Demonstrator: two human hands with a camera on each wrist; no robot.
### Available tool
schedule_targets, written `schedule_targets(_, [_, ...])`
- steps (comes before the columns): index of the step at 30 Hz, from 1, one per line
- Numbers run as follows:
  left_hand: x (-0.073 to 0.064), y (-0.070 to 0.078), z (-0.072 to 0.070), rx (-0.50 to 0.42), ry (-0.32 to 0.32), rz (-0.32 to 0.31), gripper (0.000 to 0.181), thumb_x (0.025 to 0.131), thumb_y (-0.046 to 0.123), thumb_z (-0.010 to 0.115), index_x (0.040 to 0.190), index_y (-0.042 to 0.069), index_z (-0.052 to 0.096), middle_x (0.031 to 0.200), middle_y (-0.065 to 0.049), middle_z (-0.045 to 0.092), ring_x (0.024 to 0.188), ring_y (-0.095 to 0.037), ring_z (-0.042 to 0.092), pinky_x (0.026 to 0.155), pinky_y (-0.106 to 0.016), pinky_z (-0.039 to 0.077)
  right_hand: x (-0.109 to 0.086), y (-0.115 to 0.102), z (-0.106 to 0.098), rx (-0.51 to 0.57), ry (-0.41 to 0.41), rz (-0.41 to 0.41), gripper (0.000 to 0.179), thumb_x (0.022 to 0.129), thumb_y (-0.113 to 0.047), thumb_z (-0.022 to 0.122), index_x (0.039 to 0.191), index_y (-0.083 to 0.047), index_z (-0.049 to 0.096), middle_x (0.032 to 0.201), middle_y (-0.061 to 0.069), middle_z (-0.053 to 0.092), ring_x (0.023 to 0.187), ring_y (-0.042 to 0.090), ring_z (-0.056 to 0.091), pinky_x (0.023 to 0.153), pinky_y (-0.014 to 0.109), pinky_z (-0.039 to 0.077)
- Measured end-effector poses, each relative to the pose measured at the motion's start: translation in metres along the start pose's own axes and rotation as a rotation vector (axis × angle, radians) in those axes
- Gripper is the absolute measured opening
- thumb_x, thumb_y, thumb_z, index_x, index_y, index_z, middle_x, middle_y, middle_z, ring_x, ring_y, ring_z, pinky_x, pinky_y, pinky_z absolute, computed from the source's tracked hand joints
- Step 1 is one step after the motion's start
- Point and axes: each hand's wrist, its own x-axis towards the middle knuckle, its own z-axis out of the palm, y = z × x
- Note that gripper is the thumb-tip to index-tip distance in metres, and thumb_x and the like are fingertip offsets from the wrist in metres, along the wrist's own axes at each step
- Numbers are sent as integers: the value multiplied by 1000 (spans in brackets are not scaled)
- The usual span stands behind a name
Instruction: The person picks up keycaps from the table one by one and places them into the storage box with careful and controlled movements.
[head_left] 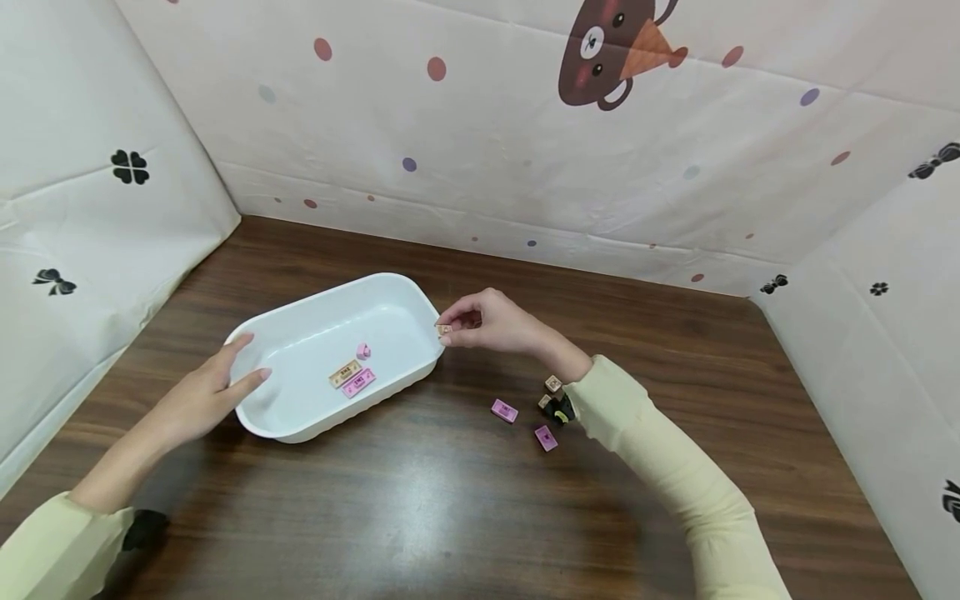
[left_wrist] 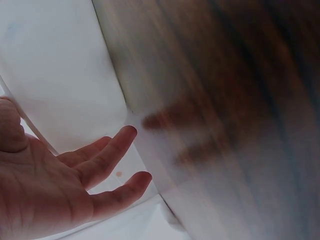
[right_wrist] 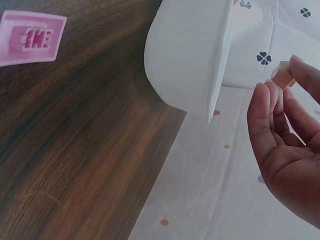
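Note:
My left hand [head_left: 197, 402] is at the left end of a white plastic basin [head_left: 300, 310], thumb and index finger over its rim. In the left wrist view, other fingers [left_wrist: 107, 160] are spread and slightly bent, wrapped round nothing. At the basin's right end, my right hand [head_left: 501, 323] pinches a small tan block [head_left: 444, 331] between thumb and fingertips, by the rim. The right wrist view shows the block [right_wrist: 283, 75] too. Inside the basin lie a tan printed block [head_left: 345, 374], a pink printed block [head_left: 359, 383] and a smaller pink piece [head_left: 363, 351].
On the brown wooden table [head_left: 360, 508], right of the basin, lie a pink block [head_left: 504, 411], another pink block [head_left: 546, 438] and small tan blocks [head_left: 552, 384] beside my right sleeve. White patterned sheets [head_left: 480, 125] wall in the table's back and sides.

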Motion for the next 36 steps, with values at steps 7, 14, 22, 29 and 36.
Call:
schedule_targets(7, [-1, 0, 0, 5, 4, -6, 74, 96, 39, 42, 141, -9, 8, 137, -41, 18, 122, -57, 23, 93, -65, 23, 7, -4, 7, 14, -6, -23, 19, 79, -11, 71, 94, 0, 69, 72, 1, 58, 67, 8, 50, 62, 23, 45])
schedule_targets(14, [-1, 1, 0, 2, 3, -10, 74, 96, 39, 42, 142, -9, 9, 136, -42, 19, 122, -57, 24, 92, -65, 24, 14, -5, 12, 30, 0, -17, 18, 79, -11, 71, 93, 0, 69, 71, 1, 57, 66, 7, 49, 62, 26, 45])
schedule_targets(22, [0, 1, -1, -4, 1, -10, 74, 96, 39, 42, 142, -8, 8, 138, -41, 18, 122, -56, 23, 93, -65, 23, 20, -7, 16, 33, -10, -20, 19, 79, -12, 71, 94, 0, 69, 70, 1, 57, 65, 8, 49, 59, 18, 42])
schedule_targets(29, [0, 2, -1, 2, -2, -17, 75, 96, 40, 41, 142, -8, 8, 137, -41, 18, 122, -57, 23, 93, -65, 23, 26, -7, 20, 16, -12, -24, 19, 79, -13, 71, 94, -1, 69, 71, 1, 58, 66, 8, 49, 59, 18, 41])
schedule_targets(36, [0, 1, 0, 11, 4, -10, 74, 96, 40, 42, 142, -9, 10, 136, -42, 20, 121, -57, 25, 92, -65, 24, 32, -6, 26, 26, -15, -18, 19, 80, -13, 70, 95, -1, 69, 72, 1, 58, 68, 7, 51, 59, 18, 42])
